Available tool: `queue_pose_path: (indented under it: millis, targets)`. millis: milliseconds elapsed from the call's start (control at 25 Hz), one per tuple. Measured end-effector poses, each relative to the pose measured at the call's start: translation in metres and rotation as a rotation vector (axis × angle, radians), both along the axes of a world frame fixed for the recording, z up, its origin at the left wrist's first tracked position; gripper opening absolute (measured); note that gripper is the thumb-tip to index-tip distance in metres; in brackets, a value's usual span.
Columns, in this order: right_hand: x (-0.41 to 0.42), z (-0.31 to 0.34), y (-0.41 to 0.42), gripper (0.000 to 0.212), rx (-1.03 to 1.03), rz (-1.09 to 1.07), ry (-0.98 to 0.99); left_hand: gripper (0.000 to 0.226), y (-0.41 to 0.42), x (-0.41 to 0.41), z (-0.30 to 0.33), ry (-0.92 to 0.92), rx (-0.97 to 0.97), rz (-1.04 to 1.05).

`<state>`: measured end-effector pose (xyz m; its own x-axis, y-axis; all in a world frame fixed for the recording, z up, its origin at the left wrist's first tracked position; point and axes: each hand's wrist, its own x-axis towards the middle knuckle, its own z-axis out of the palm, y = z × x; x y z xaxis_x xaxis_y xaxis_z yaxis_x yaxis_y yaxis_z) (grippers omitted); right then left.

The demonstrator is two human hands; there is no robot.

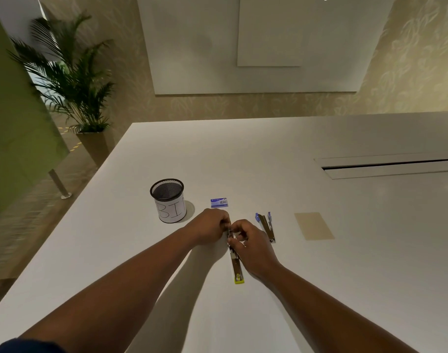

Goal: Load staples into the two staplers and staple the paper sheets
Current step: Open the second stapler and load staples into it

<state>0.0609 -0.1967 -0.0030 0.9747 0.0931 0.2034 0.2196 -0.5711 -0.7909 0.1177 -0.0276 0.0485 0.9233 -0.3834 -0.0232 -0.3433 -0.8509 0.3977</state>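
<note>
A yellow-tipped stapler [236,266] lies swung open flat on the white table [268,154], its metal channel facing up. My left hand [209,229] grips its far end with curled fingers. My right hand [251,244] pinches the metal channel just nearer to me, thumb and forefinger on it. A blue stapler [266,226] lies open in a V shape to the right, untouched. A small blue staple box [219,203] sits just beyond my hands. A tan paper sheet [314,226] lies flat further right.
A black mesh cup [168,200] with a white label reading "BIN" stands to the left of my hands. A cable slot [386,164] cuts the table at the far right. A potted palm [72,80] stands off the table's left edge.
</note>
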Motion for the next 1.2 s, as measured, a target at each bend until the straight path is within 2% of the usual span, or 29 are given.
queue_pose_path:
  millis: [1200]
  targets:
    - [0.0050,-0.0070,0.0004,0.026,-0.009,-0.028,0.012,0.016,0.0008,0.0021,-0.0022,-0.059,-0.095,0.044]
